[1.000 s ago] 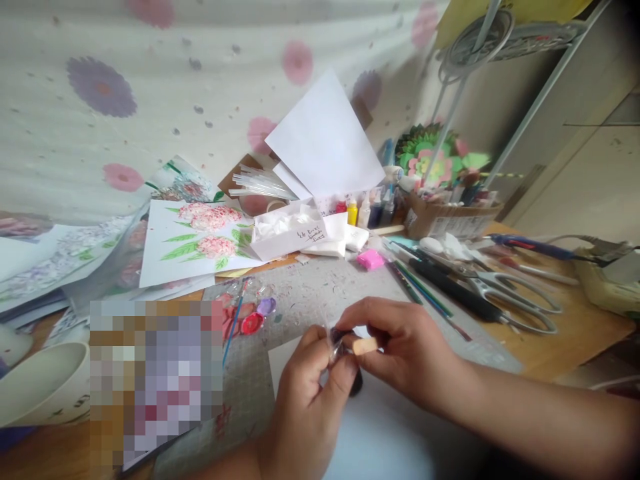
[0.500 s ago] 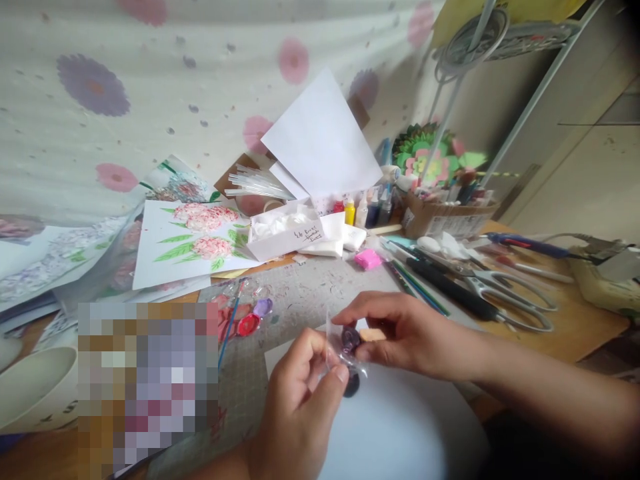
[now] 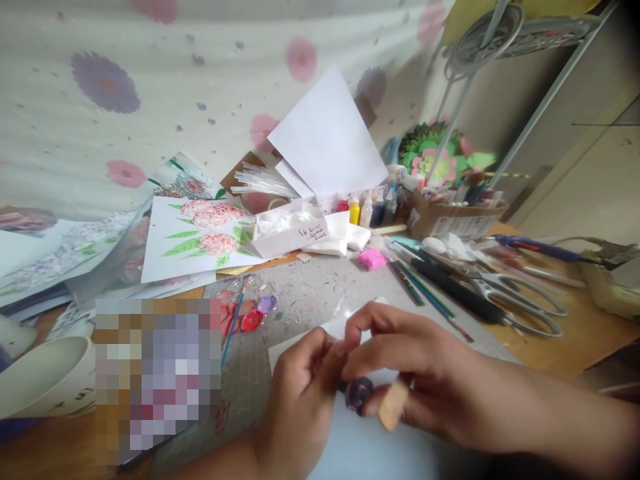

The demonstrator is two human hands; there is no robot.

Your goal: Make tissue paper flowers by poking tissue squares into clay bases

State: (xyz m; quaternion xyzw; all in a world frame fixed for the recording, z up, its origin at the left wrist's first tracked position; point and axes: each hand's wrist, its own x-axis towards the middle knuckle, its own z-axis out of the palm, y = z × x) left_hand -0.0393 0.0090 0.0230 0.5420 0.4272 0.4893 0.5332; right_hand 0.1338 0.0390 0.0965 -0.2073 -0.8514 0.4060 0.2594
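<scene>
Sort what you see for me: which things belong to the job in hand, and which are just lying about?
In use, it seems:
dark purple lump, between left hand and right hand
tan piece, at the right hand's fingers
white sheet, beneath

Apparently just lying about:
scissors
pink packet
yellow bottle
flower picture

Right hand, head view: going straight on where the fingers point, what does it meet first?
Likely the left hand, at its thumb side. The right hand is close against it; whether they touch, I can't tell. The dark purple piece sits just lower in the picture.
</scene>
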